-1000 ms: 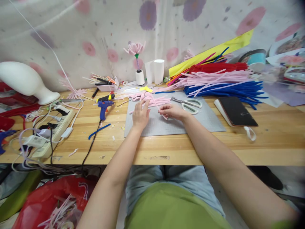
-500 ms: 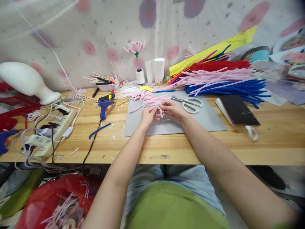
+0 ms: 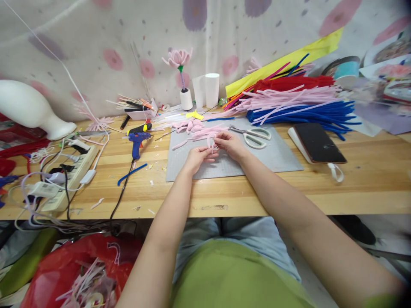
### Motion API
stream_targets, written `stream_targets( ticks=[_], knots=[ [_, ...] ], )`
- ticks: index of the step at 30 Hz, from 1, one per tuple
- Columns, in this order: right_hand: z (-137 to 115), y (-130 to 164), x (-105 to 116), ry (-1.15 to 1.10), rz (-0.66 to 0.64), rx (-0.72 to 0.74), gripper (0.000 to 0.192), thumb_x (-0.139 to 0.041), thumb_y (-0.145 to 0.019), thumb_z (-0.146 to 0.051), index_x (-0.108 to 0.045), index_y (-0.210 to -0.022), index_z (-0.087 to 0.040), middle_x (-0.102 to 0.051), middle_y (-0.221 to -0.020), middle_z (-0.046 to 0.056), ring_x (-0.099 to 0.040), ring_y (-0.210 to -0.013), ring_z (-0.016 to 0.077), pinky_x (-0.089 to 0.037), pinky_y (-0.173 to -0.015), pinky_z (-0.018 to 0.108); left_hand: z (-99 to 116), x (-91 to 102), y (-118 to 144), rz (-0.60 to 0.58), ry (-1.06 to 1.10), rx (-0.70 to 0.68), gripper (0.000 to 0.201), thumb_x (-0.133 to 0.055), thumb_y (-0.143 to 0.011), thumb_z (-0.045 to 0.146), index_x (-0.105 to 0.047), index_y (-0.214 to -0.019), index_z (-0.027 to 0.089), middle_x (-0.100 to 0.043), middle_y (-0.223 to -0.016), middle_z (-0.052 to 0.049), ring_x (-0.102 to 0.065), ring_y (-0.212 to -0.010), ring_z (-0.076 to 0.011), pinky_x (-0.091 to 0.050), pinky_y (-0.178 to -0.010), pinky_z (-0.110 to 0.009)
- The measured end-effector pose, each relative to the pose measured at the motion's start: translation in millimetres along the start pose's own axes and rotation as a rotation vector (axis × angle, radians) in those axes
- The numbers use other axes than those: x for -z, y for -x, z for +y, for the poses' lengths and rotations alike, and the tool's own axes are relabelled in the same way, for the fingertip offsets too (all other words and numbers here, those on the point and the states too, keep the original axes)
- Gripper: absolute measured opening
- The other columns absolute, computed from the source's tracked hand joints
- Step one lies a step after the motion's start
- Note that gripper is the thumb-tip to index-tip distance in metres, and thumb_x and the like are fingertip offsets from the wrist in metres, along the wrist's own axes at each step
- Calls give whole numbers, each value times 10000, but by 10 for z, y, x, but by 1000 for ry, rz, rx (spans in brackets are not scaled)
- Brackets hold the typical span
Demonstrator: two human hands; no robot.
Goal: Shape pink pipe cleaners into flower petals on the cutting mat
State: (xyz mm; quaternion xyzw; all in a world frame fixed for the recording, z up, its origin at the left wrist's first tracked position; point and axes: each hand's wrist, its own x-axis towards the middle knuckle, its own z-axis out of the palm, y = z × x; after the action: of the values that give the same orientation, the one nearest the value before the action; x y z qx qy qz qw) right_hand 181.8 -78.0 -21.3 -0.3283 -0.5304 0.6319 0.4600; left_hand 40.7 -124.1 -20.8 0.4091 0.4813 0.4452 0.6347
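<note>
Both hands are working over the grey cutting mat (image 3: pixel 276 156), which is lying on the wooden table (image 3: pixel 369 188). The left hand (image 3: pixel 196 157) is resting with its heel on the mat, fingers curling closed around the near end of a short pink pipe cleaner (image 3: pixel 212 143). The right hand (image 3: pixel 231 144) is meeting it from the right, thumb and fingertips pinching the same pink pipe cleaner at its far end. The piece is sitting between the two hands, bent into a small loop, just above the mat surface near the mat's middle.

Just beyond the hands, a loose heap of cut pink pieces (image 3: pixel 192 127) is lying across the far left part of the mat. A pair of scissors (image 3: pixel 253 136) with pale handles is lying on the mat just to the right of the right hand, blades pointing left.

To the left of the mat, a blue glue gun (image 3: pixel 137 140) is lying on the table, its black cord running toward the near edge. A short blue pipe cleaner (image 3: pixel 131 173) is lying nearer than it. Farther left, a power strip (image 3: pixel 75 171) with several plugs is sitting near the table's left end.

To the right of the mat, a black phone (image 3: pixel 316 143) is lying flat. Beyond it, stacked bundles of pink, blue and red pipe cleaners (image 3: pixel 298 107) are lying along the far right of the table. At the far edge, a finished pink flower (image 3: pixel 177 57) is standing upright in a white spool.
</note>
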Motion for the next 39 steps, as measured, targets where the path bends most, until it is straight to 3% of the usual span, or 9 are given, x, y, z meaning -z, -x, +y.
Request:
stream_targets(
  ticks=[6, 17, 21, 28, 33, 39],
  knots=[
    [29, -5, 8, 32, 6, -10, 320, -716, -570, -418, -519, -697, -199, -573, -574, -26, -526, -514, 111, -420, -512, 251, 6, 38, -7, -60, -21, 51, 185, -652, -722, 262, -650, -823, 106, -697, -904, -109, -671, -757, -156, -507, -631, -232],
    [36, 4, -5, 10, 11, -15, 340, -729, -558, -408, -515, -707, -190, -569, -576, -27, -531, -542, 108, -403, -509, 231, 3, 15, -1, -40, -40, 44, 122, -642, -731, 214, -644, -775, 100, -698, -786, -84, -657, -675, -130, -508, -633, -241],
    [19, 6, 13, 5, -9, -74, 328, -715, -572, -423, -533, -692, -179, -529, -567, -34, -470, -502, 81, -336, -458, 208, -4, 0, 4, -4, -78, 42, 92, -635, -733, 182, -626, -714, 92, -671, -658, -56, -620, -556, -103, -518, -629, -262],
    [-2, -30, 84, -91, -21, -141, 282, -722, -554, -363, -550, -608, -147, -475, -554, -30, -363, -470, 50, -221, -405, 189, 7, -3, 19, -68, -145, 75, 73, -645, -717, 154, -628, -732, 85, -657, -616, -51, -609, -524, -104, -523, -641, -289],
    [47, -61, 33, -46, 133, -76, 280, -714, -540, -331, -495, -561, -157, -392, -484, -60, -298, -436, 40, -171, -394, 188, 27, -74, 46, -39, -161, 78, 60, -640, -714, 115, -607, -750, 80, -634, -575, -28, -608, -514, -104, -521, -658, -298],
    [181, -155, -88, 208, 367, 108, 251, -627, -618, -344, -458, -539, -176, -384, -485, -60, -331, -463, 62, -256, -444, 212, 26, -175, 44, 14, -182, 98, 33, -594, -738, 67, -574, -717, 83, -611, -548, -11, -595, -493, -92, -520, -664, -298]
  ],
)
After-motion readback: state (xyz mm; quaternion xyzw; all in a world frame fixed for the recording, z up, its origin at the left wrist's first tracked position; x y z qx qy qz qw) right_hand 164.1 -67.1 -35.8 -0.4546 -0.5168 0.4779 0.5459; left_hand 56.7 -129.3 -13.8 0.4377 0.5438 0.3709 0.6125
